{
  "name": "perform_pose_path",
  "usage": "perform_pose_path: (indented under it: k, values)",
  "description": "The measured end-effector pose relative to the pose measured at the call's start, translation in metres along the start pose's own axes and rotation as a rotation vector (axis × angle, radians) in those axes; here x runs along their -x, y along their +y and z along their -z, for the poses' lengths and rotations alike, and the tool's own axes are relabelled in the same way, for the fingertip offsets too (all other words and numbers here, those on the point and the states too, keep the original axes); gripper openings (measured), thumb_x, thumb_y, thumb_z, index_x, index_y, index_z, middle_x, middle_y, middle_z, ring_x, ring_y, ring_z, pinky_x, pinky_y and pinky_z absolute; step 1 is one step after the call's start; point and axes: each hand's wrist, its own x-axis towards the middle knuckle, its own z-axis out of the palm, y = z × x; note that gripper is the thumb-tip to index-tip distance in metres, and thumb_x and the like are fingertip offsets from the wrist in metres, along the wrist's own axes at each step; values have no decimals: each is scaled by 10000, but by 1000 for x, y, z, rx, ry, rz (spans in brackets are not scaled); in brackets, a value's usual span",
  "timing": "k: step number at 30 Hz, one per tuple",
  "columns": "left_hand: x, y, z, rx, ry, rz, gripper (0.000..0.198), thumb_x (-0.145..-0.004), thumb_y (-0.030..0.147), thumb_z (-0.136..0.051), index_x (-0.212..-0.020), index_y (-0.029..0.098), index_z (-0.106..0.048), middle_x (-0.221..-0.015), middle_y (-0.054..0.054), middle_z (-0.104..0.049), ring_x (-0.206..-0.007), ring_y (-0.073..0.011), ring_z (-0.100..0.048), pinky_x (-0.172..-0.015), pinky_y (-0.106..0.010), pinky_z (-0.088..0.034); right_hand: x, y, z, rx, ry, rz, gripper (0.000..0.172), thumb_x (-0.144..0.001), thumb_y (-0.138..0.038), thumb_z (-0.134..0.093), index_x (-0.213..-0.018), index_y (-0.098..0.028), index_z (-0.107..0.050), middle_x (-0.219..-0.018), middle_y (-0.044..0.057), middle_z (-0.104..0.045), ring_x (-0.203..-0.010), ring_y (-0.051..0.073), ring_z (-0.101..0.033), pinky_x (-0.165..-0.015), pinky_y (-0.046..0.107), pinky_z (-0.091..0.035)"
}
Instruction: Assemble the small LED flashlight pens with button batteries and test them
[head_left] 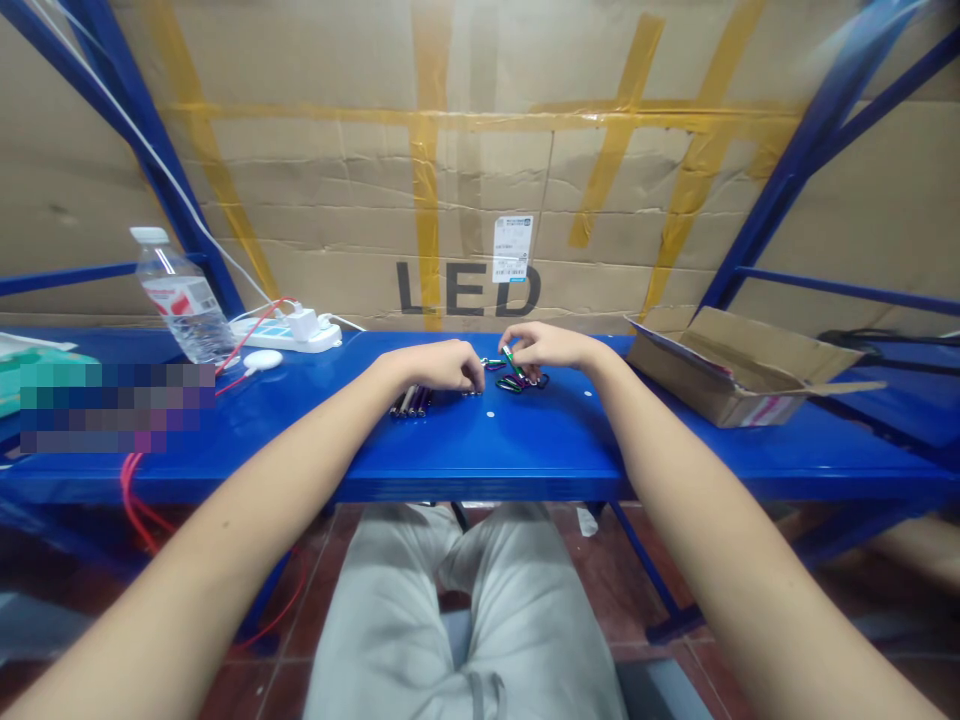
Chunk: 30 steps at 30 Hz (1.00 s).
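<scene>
My left hand [448, 365] is closed, its fingertips bent down to the blue table over a few tiny shiny pieces [471, 393]. What it pinches, if anything, is hidden. Several slim dark metallic tubes [409, 404] lie side by side below that hand's palm. My right hand [546, 347] pinches a small green tube with a silver end [512, 360], tilted between thumb and fingers. Right beneath it lies a small group of green and purple carabiner-like clips [514, 384]. Another green and silver piece [493, 364] rests between the two hands.
An open cardboard box [739, 395] stands on the blue table [480, 455] to the right. At the left are a water bottle [184, 305], a white power strip [319, 338], a round white charger [264, 360] and red cables. A large taped carton [337, 200] stands behind.
</scene>
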Motion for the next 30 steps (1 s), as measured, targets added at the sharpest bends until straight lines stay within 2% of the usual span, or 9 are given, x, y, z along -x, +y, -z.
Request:
perform_pose_path:
  k: [3,6,9,12,17,30]
  values:
    - [3,4,3,37,-10,18,243,-745,161,-609,-917,212,-772,-910,-1,-769,-815,-148,-677,-717,-211,-469,2,-3,-1,-21,69,51,340,-692,-173,-641,-1005,-201,-511,-544,-54,-577,-489,148,-563,-484,246,-440]
    - [7,4,6,2,-12,94,178,-717,215,-660,-872,200,-747,-808,-9,-742,-720,-147,-642,-627,-220,-435,2,-6,-3,-34,98,101,279,-659,-166,-647,-905,-200,-518,-557,-62,-549,-489,127,-531,-485,239,-409]
    - [9,1,8,-22,-17,168,158,-698,285,-702,-821,193,-739,-763,-25,-728,-675,-155,-619,-596,-234,-410,0,-9,-8,-25,36,122,172,-660,-202,-637,-807,-182,-551,-571,-52,-547,-499,110,-504,-496,238,-392]
    - [9,-1,6,-12,-24,184,146,-703,297,-694,-793,195,-747,-753,-28,-731,-664,-159,-612,-612,-246,-412,-1,-12,-13,45,-36,119,108,-683,-241,-617,-754,-160,-613,-565,-45,-550,-517,103,-480,-524,242,-383]
    - [7,3,5,-14,-32,178,148,-706,280,-687,-811,198,-752,-755,-24,-730,-674,-163,-619,-618,-249,-409,-2,-14,-15,98,-38,131,190,-708,-302,-620,-787,-147,-697,-599,-36,-579,-549,106,-477,-569,253,-389]
    - [5,8,5,9,-68,131,120,-672,261,-717,-775,200,-724,-736,6,-710,-698,-155,-618,-621,-239,-404,-7,-7,-14,144,8,179,202,-714,-303,-645,-812,-144,-722,-697,-11,-642,-630,119,-525,-632,252,-408]
